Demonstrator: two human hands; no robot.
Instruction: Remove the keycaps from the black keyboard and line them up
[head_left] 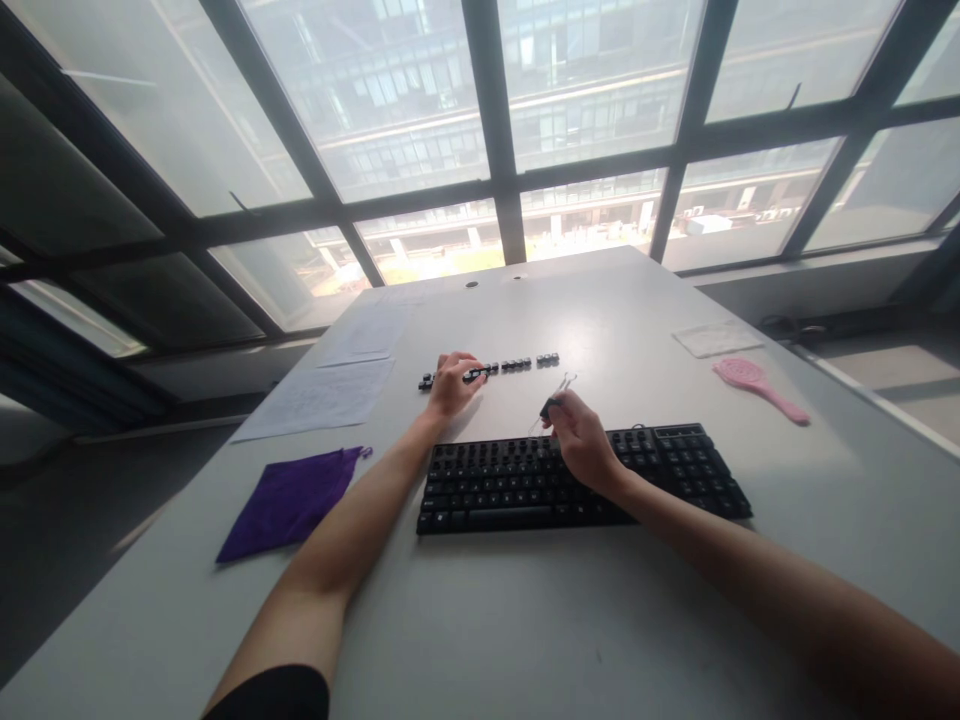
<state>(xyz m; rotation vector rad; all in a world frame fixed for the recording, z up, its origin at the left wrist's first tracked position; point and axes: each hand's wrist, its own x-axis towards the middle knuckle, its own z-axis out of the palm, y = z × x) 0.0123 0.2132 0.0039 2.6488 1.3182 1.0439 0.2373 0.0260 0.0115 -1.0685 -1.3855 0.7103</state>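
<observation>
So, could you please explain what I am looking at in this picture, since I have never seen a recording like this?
There is no machine here. The two bare arms belong to a person who wears a camera on the head, so the single picture looks forward and down over a grey table by large windows. The left hand rests on a row of loose black keycaps; whether it grips one I cannot tell. The right hand pinches a small wire tool above a black keyboard. Also on the table lie a purple cloth, paper sheets and a pink brush.
</observation>
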